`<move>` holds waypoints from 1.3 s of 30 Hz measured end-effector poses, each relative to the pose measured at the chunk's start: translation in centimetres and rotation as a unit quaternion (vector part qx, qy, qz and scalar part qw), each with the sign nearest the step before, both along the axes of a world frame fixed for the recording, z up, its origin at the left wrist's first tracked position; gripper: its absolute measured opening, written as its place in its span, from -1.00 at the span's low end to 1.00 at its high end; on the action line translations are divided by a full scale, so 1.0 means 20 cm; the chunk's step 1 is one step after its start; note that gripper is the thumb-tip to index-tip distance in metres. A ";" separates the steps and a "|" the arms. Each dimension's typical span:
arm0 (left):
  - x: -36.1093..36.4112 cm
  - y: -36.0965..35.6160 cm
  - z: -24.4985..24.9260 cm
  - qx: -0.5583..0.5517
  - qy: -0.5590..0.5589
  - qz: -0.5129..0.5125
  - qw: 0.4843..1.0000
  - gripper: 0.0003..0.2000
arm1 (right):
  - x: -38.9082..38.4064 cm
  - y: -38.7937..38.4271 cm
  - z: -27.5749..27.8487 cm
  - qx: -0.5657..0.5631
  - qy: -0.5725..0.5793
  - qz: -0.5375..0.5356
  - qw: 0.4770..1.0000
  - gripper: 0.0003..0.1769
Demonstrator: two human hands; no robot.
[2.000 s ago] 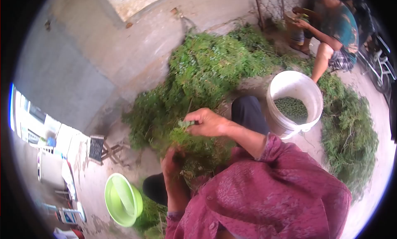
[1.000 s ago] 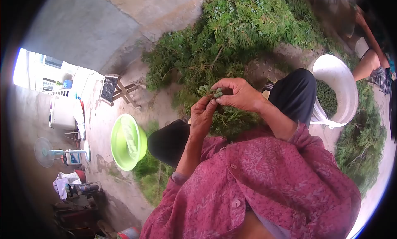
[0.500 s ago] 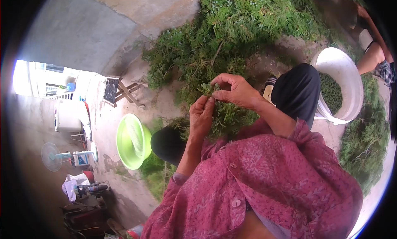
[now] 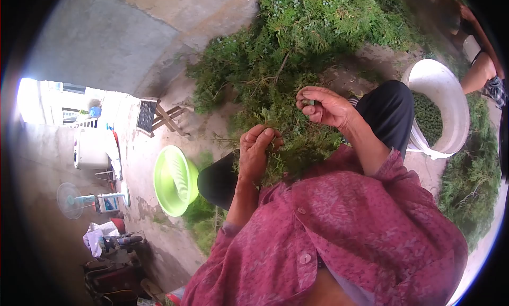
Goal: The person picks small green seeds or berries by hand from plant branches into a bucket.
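Observation:
My left hand [image 4: 255, 147] is closed, thumb against the fingers, on a leafy evergreen sprig [image 4: 269, 117] whose green tips stick out above the fingers. Apart from it, to the right, my right hand [image 4: 328, 109] has its fingers curled in a pinch around a small green cone [image 4: 307, 101], partly hidden by the fingertips. Beneath and beyond both hands spreads a large heap of evergreen branches [image 4: 233, 67] dotted with pale blue-green cones. More cut greenery lies across my lap. A white bucket [image 4: 450, 112] beside my right knee holds many small green cones [image 4: 427, 120].
A lime-green basin [image 4: 163, 200] with a ribbed sieve stands by my left knee. Further left are a folding stool [image 4: 159, 117] and a fan [image 4: 69, 201]. More branches [image 4: 469, 179] lie right of the bucket. Another person's bent leg [image 4: 478, 75] shows at the far right.
My hands were together at the sprig. My right hand has drawn away to the right with a small green cone, while my left hand keeps the sprig, slightly lower.

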State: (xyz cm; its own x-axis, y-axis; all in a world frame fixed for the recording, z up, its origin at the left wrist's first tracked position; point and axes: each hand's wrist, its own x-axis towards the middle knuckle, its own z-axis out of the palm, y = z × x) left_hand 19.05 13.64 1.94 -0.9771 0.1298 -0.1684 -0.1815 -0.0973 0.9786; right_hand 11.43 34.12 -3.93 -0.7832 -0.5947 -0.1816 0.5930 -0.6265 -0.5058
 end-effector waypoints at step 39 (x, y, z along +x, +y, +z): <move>0.00 0.05 0.03 -0.048 -0.036 -0.108 0.992 -0.83 | 0.11 -0.10 0.13 0.035 0.066 0.125 0.989 -0.87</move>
